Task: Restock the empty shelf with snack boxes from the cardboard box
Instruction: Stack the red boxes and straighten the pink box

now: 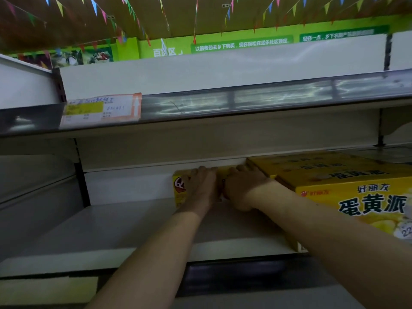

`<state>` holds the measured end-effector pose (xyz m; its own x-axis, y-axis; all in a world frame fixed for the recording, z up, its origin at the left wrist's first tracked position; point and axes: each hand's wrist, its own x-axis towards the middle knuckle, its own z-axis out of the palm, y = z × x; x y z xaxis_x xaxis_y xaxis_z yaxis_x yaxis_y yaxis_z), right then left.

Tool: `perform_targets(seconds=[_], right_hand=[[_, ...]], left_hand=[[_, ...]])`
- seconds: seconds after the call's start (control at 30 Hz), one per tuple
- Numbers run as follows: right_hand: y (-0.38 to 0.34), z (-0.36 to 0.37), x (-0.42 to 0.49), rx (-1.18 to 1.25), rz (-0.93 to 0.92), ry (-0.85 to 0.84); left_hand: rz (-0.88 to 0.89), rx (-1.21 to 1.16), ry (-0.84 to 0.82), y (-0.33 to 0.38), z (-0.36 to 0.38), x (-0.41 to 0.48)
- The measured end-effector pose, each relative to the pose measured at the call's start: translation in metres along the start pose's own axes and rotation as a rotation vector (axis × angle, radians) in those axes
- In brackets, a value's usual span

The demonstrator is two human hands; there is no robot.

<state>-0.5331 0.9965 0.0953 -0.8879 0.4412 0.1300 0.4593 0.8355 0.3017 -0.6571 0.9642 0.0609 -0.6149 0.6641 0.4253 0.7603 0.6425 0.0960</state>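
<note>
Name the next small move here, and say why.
Probably release and draw back: the left hand and right hand hold the small yellow box, which already stands at the back of the shelf beside the larger yellow boxes.

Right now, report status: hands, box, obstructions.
Left hand and right hand grip yellow snack box at shelf back. Larger yellow boxes close on the right. No obstruction seen.

My forearms (156, 253) are bare to the frame edge at 6 and 4 o'clock; my left hand (200, 188) and right hand (243, 186) are bare also (a dark spot (223, 181) at the right one's 9 o'clock is too small to tell).
</note>
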Motion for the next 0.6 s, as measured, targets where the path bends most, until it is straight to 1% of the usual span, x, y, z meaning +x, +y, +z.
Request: perform_targets(seconds=[0.1,0.17,0.23,0.4,0.6], right_hand=[[0.01,-0.011,-0.019,-0.104,0.049,0.06],[0.021,-0.013,-0.03,-0.177,0.118,0.032],[0.027,-0.011,-0.04,-0.179,0.154,-0.011],[0.025,-0.015,-0.052,-0.078,0.16,-0.029],[0.023,-0.012,-0.05,-0.077,0.174,-0.017]], left_hand=[[0.011,0.107,0.033,0.004,0.002,-0.003],[-0.01,0.168,0.078,0.008,0.005,-0.004],[-0.024,0.184,0.077,0.013,0.006,-0.002],[-0.058,0.162,-0.018,0.021,-0.005,-0.004],[0.028,0.063,0.027,0.026,-0.015,-0.037]])
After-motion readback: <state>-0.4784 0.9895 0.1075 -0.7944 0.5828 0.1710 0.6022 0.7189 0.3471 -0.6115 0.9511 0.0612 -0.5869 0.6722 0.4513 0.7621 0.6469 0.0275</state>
